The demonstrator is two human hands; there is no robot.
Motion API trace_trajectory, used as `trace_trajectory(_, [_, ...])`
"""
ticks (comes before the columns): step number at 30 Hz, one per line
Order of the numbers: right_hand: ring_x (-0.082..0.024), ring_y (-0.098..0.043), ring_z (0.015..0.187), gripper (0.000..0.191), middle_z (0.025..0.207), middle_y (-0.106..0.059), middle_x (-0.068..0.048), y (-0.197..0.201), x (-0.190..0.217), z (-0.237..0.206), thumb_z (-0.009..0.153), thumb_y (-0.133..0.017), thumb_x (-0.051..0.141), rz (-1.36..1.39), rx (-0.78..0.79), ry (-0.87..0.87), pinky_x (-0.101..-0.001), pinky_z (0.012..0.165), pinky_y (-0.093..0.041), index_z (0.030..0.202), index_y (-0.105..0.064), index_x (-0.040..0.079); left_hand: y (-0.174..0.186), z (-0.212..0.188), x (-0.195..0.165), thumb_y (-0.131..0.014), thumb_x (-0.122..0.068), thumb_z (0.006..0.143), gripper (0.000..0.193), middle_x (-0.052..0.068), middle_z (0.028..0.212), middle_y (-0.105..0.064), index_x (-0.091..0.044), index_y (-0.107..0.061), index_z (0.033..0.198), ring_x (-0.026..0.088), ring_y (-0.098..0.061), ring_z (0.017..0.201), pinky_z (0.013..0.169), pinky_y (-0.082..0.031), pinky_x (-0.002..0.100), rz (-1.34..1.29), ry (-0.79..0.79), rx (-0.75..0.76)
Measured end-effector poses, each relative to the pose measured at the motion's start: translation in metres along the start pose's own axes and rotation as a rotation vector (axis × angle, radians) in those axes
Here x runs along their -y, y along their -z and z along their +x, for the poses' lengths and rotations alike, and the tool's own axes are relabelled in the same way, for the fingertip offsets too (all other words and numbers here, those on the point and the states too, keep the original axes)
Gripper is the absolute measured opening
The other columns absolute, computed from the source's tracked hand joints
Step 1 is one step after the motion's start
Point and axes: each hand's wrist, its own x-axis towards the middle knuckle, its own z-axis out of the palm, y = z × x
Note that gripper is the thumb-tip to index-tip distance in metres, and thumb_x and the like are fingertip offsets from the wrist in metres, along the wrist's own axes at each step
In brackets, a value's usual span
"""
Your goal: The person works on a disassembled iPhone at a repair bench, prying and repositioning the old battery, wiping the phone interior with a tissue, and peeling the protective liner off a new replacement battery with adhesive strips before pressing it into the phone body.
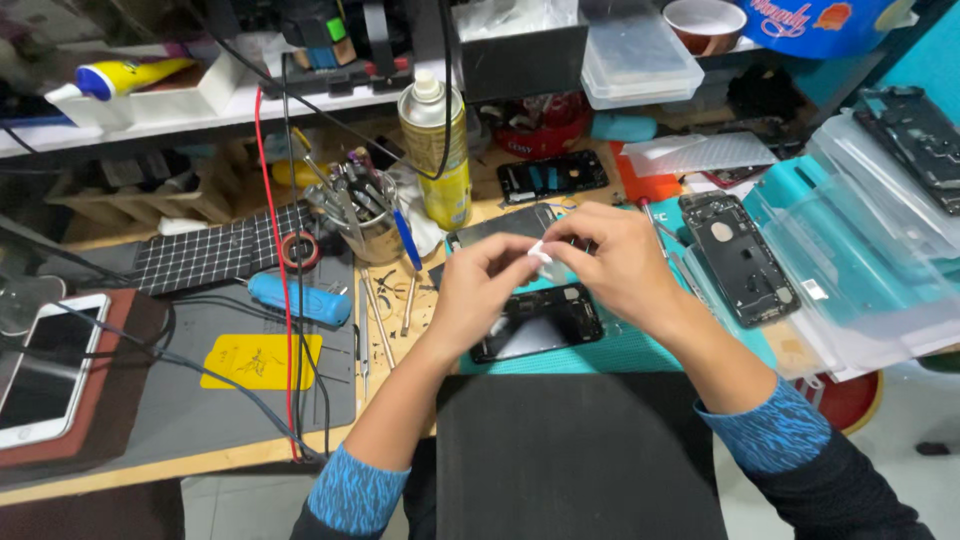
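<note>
Both hands raised just above the teal mat (620, 352), fingertips meeting over a small white scrap (541, 255). Left hand (483, 282) curled, thumb and forefinger pinched on one edge of the scrap. Right hand (608, 262) likewise curled, fingers closed on the other edge from above. Hard to tell whether tape, a wipe or a sticky tab: too small and partly hidden by the fingers.

Probably very light and limp, folding at the slightest pull; likely to tear or cling to skin if sticky. Best held at the very edges with fingertips only, lightly, as here, without crushing the middle.

Directly below the hands, an opened dark phone (537, 322) lying flat on the mat, insides up. Probably stiff but fragile, with fine parts exposed; better gripped by the outer frame, never by the middle.

To the right, another stripped phone shell (740, 258) beside clear plastic trays (850, 250). To the left, a cup of tools (362, 215), a yellow spray can (437, 150), a blue-handled screwdriver (300, 298) and a white phone (45, 365) on a reddish pad. Black cloth or apron (580, 455) across the lap.
</note>
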Motion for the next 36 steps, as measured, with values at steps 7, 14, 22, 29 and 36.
trace_trajectory(7, [-0.016,-0.071,0.076,0.013,0.087,-0.074,-0.008,0.007,0.006,-0.001,0.092,-0.074,0.016,0.093,0.074,-0.022,-0.0284,0.066,-0.053,0.098,-0.078,0.005,-0.006,0.011,0.023,-0.073,-0.011,0.094,0.016,0.004,0.091,-0.077,0.003,-0.073,0.103,0.006,-0.07,0.083,0.074,-0.056,0.021,-0.003,-0.022,-0.048])
trace_trajectory(14, [-0.007,-0.071,0.078,0.017,0.085,-0.077,-0.003,-0.006,-0.008,-0.007,0.088,-0.076,0.011,0.348,0.223,-0.284,-0.0223,0.069,-0.057,0.1,-0.077,0.0,-0.006,0.002,0.037,-0.076,-0.006,0.093,0.016,0.005,0.093,-0.075,0.003,-0.068,0.104,0.008,-0.069,0.082,0.073,-0.056,0.022,-0.09,-0.024,-0.078])
trace_trajectory(22, [-0.01,-0.068,0.07,0.015,0.081,-0.074,-0.005,-0.031,-0.021,-0.01,0.09,-0.078,0.008,0.507,0.223,-0.367,-0.0242,0.062,-0.055,0.095,-0.07,-0.003,0.0,-0.029,0.015,-0.075,-0.01,0.088,0.023,0.005,0.095,-0.073,-0.001,-0.072,0.109,0.009,-0.07,0.079,0.071,-0.057,0.024,0.217,-0.158,-0.14])
trace_trajectory(29, [-0.008,-0.072,0.08,0.02,0.09,-0.076,-0.005,-0.036,0.002,-0.013,0.084,-0.076,0.005,0.561,0.331,-0.303,-0.0218,0.072,-0.058,0.103,-0.073,0.0,0.015,-0.051,0.003,-0.079,-0.015,0.089,0.016,0.006,0.078,-0.074,0.0,-0.073,0.09,0.009,-0.067,0.069,0.063,-0.054,0.026,0.214,-0.043,-0.292])
trace_trajectory(36, [-0.008,-0.064,0.071,0.015,0.081,-0.076,-0.006,-0.046,0.016,-0.013,0.088,-0.08,0.01,0.315,0.288,-0.315,-0.0229,0.063,-0.052,0.096,-0.076,-0.002,0.019,-0.063,-0.004,-0.071,-0.017,0.097,0.017,0.004,0.078,-0.074,-0.002,-0.075,0.102,0.009,-0.07,0.071,0.063,-0.053,0.025,0.2,-0.009,-0.247])
